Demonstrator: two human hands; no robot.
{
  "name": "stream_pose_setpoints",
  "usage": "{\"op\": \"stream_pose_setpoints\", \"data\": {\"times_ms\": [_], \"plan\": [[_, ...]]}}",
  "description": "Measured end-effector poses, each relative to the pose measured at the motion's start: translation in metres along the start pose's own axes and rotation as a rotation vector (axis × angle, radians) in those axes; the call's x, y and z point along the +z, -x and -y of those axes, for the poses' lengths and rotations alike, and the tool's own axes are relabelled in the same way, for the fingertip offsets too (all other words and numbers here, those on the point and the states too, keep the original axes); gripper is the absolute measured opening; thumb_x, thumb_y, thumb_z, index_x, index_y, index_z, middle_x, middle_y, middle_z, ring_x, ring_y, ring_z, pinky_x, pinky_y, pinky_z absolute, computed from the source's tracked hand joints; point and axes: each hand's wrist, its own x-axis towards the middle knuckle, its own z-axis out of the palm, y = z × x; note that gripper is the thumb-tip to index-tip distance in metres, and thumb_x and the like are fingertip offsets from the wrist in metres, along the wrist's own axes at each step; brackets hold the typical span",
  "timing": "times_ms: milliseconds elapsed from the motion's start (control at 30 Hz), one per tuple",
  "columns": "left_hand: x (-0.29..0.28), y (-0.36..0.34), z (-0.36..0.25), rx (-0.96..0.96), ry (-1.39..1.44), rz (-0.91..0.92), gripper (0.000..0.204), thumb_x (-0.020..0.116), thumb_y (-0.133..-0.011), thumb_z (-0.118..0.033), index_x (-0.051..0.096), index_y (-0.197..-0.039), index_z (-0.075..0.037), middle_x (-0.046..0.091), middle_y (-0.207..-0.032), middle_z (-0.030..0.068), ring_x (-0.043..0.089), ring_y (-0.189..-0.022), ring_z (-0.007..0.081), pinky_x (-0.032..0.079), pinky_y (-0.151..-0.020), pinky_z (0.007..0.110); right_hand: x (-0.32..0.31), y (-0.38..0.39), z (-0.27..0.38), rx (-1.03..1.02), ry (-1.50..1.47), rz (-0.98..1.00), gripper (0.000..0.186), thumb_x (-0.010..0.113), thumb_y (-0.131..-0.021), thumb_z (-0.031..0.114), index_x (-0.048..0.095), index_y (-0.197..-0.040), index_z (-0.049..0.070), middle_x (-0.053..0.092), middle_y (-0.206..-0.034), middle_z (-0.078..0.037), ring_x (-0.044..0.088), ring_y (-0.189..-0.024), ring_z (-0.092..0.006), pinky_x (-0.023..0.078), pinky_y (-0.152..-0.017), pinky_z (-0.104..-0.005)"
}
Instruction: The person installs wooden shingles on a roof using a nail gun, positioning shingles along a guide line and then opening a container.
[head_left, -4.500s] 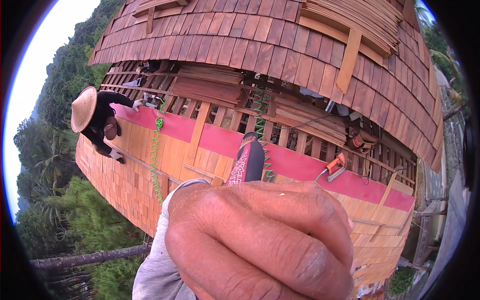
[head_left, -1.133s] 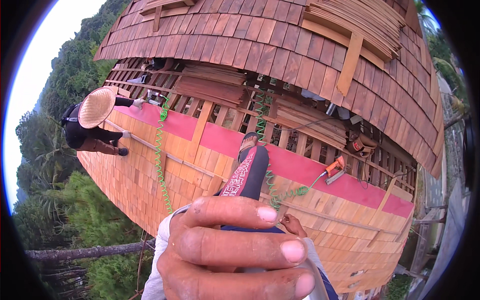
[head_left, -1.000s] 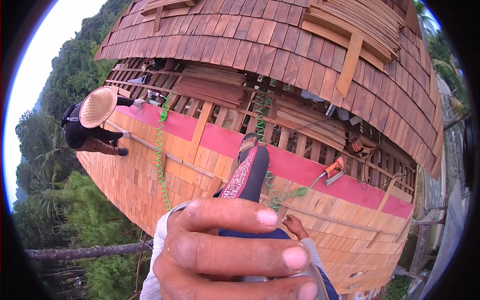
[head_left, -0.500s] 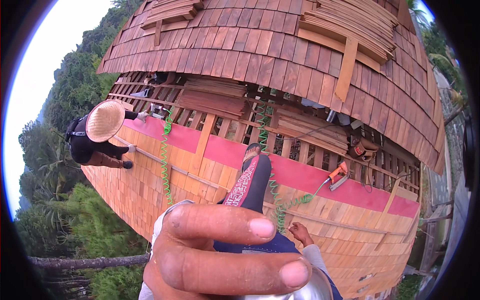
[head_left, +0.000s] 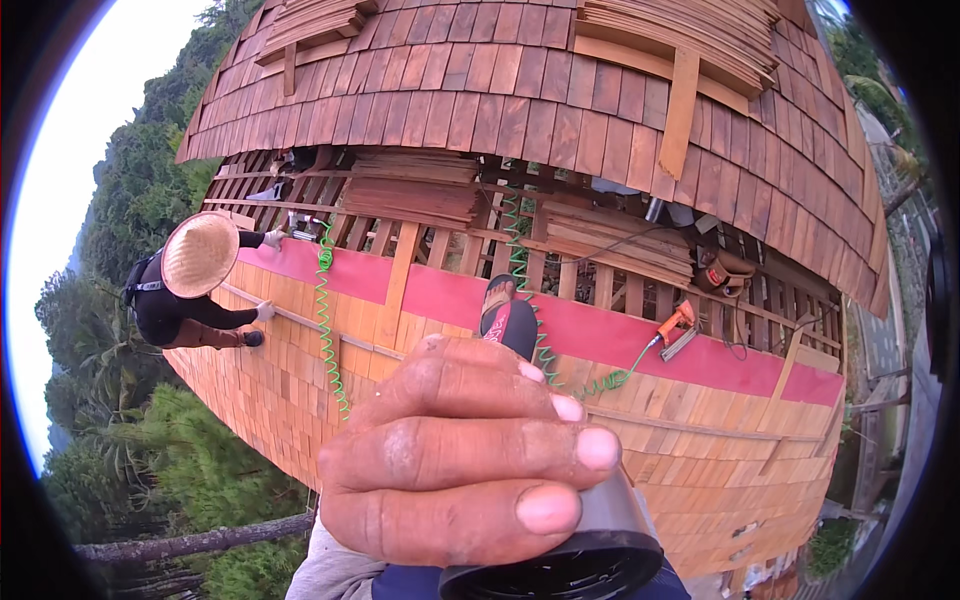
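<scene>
My left hand (head_left: 455,450) fills the lower middle, very near the camera, its fingers curled together. They lie over a shiny grey cylinder with a black rim (head_left: 617,515), like a tumbler or cup, tilted rim toward me. The thumb and much of the cylinder are hidden. My right hand does not show. Beyond my fingers, my leg in dark trousers (head_left: 512,325) ends in a foot by the red strip. A nail gun (head_left: 676,322), orange with a green coiled air hose (head_left: 605,382), lies on that strip to the right.
Wooden shingles (head_left: 700,470) cover the sloping roof, with a red membrane strip (head_left: 590,325) above them. Shingle stacks (head_left: 615,240) rest on the open battens. A co-worker in a straw hat (head_left: 200,255) leans on the roof at left. Another green hose (head_left: 325,330) hangs there. A tool pouch (head_left: 725,272) sits at right.
My left hand has turned, its spread fingers now together over the cylinder, whose black rim has come into view. My right hand, seen on the roof before, no longer shows. The view has shifted slightly.
</scene>
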Motion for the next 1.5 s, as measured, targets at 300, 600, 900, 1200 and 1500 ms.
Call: {"op": "stream_pose_setpoints", "data": {"times_ms": [300, 600, 900, 1200, 1500], "plan": [[-0.012, 0.033, 0.053, -0.114, -0.035, 0.118, 0.079, 0.096, -0.07, -0.038, 0.059, -0.128, 0.001, 0.073, -0.112, 0.0174, 0.07, -0.105, 0.0292, 0.057, -0.093, 0.041, -0.001, 0.017, -0.056, 0.127, -0.162, -0.008, 0.07, 0.073, -0.092, 0.042, 0.055, -0.139, -0.007, 0.072, -0.122, -0.023, 0.068, -0.119, -0.0317, 0.053, -0.101, -0.0375], [-0.021, 0.07, 0.07, -0.254, -0.003, 0.192, 0.097, 0.102, -0.056, -0.029, 0.058, -0.135, 0.006, 0.071, -0.12, 0.0203, 0.065, -0.116, 0.0309, 0.051, -0.1, 0.043, 0.004, 0.015, -0.072, 0.129, -0.222, -0.022, 0.068, 0.073, -0.091, 0.038, 0.055, -0.138, -0.008, 0.073, -0.118, -0.023, 0.071, -0.11, -0.0296, 0.056, -0.094, -0.0357], [0.019, 0.132, 0.057, -0.404, 0.35, 0.327, 0.087, 0.095, -0.07, -0.021, 0.053, -0.142, 0.003, 0.064, -0.135, 0.0186, 0.065, -0.12, 0.0354, 0.052, -0.1, 0.046, -0.012, 0.005, -0.114, 0.025, -0.153, -0.013, 0.059, 0.073, -0.09, 0.035, 0.06, -0.134, -0.003, 0.075, -0.104, -0.018, 0.074, -0.088, -0.0267, 0.06, -0.072, -0.0377], [0.006, 0.136, 0.061, -0.393, 0.279, 0.249, 0.089, 0.095, -0.069, -0.021, 0.052, -0.143, 0.003, 0.065, -0.133, 0.0206, 0.065, -0.118, 0.0348, 0.052, -0.097, 0.045, -0.043, -0.002, -0.086, -0.044, 0.122, -0.04, 0.055, 0.073, -0.09, 0.035, 0.062, -0.131, -0.001, 0.075, -0.106, -0.017, 0.074, -0.089, -0.0283, 0.06, -0.072, -0.0383], [-0.014, 0.138, 0.054, -0.4, 0.206, 0.195, 0.086, 0.096, -0.07, -0.023, 0.055, -0.14, 0.006, 0.067, -0.13, 0.022, 0.067, -0.114, 0.0351, 0.053, -0.094, 0.044, -0.014, -0.011, -0.083, -0.067, 0.13, 0.028, 0.057, 0.071, -0.093, 0.038, 0.059, -0.136, 0.002, 0.07, -0.12, -0.021, 0.069, -0.109, -0.0354, 0.054, -0.094, -0.0442]]}}
